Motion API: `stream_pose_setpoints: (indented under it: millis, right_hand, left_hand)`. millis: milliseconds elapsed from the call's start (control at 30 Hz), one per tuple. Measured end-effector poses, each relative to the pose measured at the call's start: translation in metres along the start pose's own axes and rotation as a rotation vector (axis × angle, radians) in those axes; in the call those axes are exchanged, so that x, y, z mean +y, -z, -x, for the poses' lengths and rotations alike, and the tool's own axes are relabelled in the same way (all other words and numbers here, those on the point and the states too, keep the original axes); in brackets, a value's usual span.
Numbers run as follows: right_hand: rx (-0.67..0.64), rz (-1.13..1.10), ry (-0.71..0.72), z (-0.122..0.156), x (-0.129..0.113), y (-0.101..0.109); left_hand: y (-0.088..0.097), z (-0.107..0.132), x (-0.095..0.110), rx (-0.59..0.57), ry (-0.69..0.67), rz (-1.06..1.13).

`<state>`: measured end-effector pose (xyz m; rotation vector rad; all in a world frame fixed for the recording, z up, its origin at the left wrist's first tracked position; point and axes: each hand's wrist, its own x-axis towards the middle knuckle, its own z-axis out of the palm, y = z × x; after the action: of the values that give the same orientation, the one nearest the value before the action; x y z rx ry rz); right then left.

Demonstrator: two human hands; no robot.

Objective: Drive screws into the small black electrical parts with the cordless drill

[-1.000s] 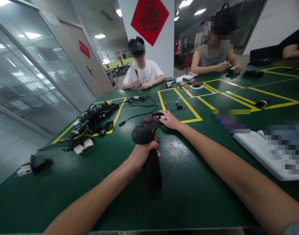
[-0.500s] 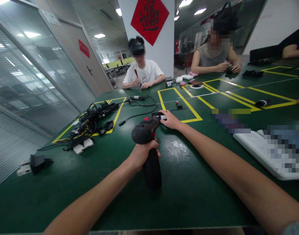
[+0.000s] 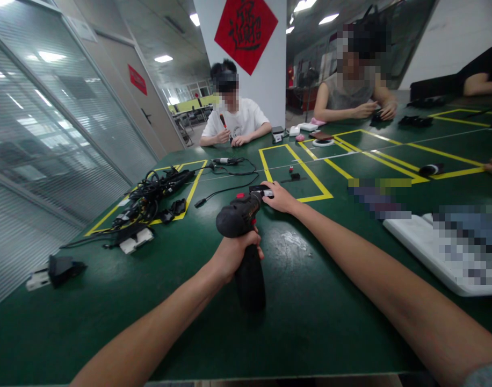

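A black cordless drill (image 3: 238, 219) with red details stands tilted on the green table, its nose pointing away to the right. My left hand (image 3: 237, 256) wraps around its grip, and the lower handle shows below my fingers. My right hand (image 3: 279, 198) rests at the drill's front end, with the fingertips pinching a small black and silver piece (image 3: 259, 190) at the nose. Part of that piece is hidden by my fingers, so I cannot tell exactly what it is.
A tangle of black cables (image 3: 149, 196) lies inside a yellow-taped area at left, with a white-and-black adapter (image 3: 56, 272) nearer the edge. A white board (image 3: 427, 252) sits at right. Two co-workers (image 3: 236, 115) work across the table.
My hands and the drill hold the same position. The whole view has shifted only very slightly.
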<state>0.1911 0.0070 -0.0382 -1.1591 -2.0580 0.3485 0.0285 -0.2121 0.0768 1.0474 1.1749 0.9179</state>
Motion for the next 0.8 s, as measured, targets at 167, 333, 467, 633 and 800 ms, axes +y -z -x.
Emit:
stream_pose_setpoints:
  millis: [167, 333, 467, 633, 800]
  right_hand:
    - [-0.004, -0.007, -0.001, 0.0004, -0.0011, 0.0005]
    - [0.0, -0.019, 0.014, 0.0, -0.0004, 0.0001]
    - [-0.013, -0.023, 0.021, -0.0003, -0.0006, 0.0013]
    - [-0.023, -0.025, 0.002, -0.0004, -0.0014, 0.003]
    - [0.0, -0.037, -0.002, 0.0001, -0.0019, 0.0016]
  left_hand:
    - [-0.0008, 0.0001, 0.0002, 0.017, -0.009, 0.013]
    - [0.0016, -0.0024, -0.0029, -0.014, -0.006, -0.013]
    - [0.0022, -0.0028, -0.0037, -0.006, -0.012, -0.016]
    - [0.0021, -0.0027, -0.0036, 0.0, -0.015, 0.012]
    - [0.0016, -0.0021, -0.0029, 0.005, -0.012, 0.003]
